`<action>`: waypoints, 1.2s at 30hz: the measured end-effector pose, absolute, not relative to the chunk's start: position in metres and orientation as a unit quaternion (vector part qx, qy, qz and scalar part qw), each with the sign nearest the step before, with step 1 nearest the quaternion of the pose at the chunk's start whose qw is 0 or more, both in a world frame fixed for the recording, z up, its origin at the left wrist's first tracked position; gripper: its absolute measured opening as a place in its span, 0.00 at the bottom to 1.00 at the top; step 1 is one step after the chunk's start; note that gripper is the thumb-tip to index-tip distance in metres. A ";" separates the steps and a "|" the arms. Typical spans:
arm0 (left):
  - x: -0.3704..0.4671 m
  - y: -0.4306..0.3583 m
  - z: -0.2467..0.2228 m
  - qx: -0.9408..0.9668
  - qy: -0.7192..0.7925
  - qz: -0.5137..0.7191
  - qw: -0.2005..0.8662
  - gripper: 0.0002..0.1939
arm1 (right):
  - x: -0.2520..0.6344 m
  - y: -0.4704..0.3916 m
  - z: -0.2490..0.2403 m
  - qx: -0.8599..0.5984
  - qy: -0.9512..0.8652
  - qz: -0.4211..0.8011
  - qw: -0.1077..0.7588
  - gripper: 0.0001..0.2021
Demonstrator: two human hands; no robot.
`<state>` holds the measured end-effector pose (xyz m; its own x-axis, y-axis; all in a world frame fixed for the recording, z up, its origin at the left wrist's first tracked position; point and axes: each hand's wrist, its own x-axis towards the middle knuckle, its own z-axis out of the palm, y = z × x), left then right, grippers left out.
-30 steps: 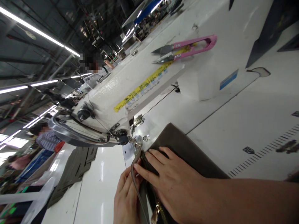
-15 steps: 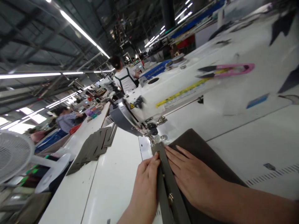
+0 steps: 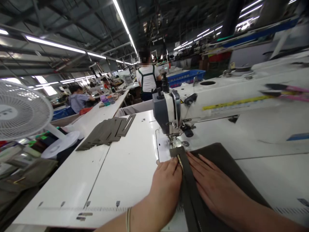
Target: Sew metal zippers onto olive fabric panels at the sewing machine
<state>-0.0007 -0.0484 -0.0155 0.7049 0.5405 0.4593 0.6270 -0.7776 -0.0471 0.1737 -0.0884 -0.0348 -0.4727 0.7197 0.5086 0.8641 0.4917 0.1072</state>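
Note:
A dark olive fabric panel (image 3: 224, 162) with a zipper strip (image 3: 187, 180) lies on the white sewing table (image 3: 120, 174), its far end under the presser foot (image 3: 175, 143) of a white sewing machine (image 3: 217, 96). My left hand (image 3: 166, 187) presses flat on the left edge of the zipper strip. My right hand (image 3: 212, 190) lies flat on the panel just right of the zipper, fingers stretched toward the needle.
A stack of olive cut pieces (image 3: 108, 130) lies at the table's far left. Pink thread snips (image 3: 287, 90) rest on the machine arm. A white fan (image 3: 23, 111) stands at left. Other people (image 3: 147, 79) work at benches behind.
The view has swung level and to the left. Both hands stay flat on the zipper and panel, with the zipper end now straight under the presser foot.

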 end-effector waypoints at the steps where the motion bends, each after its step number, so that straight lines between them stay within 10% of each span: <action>1: 0.000 -0.048 -0.017 -0.917 -0.317 -0.216 0.107 0.11 | 0.174 -0.088 -0.034 -0.469 -0.841 -0.178 0.202 0.29; 36: 0.010 -0.007 -0.012 -0.925 -0.305 -0.208 0.091 0.14 | 0.175 -0.043 -0.031 -0.470 -0.827 -0.200 0.234 0.28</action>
<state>0.0104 -0.0068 -0.0123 0.7282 0.5261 0.4392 0.6014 -0.7979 -0.0414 0.1752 -0.0434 -0.0306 -0.4486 0.6837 0.5755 0.8713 0.4779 0.1114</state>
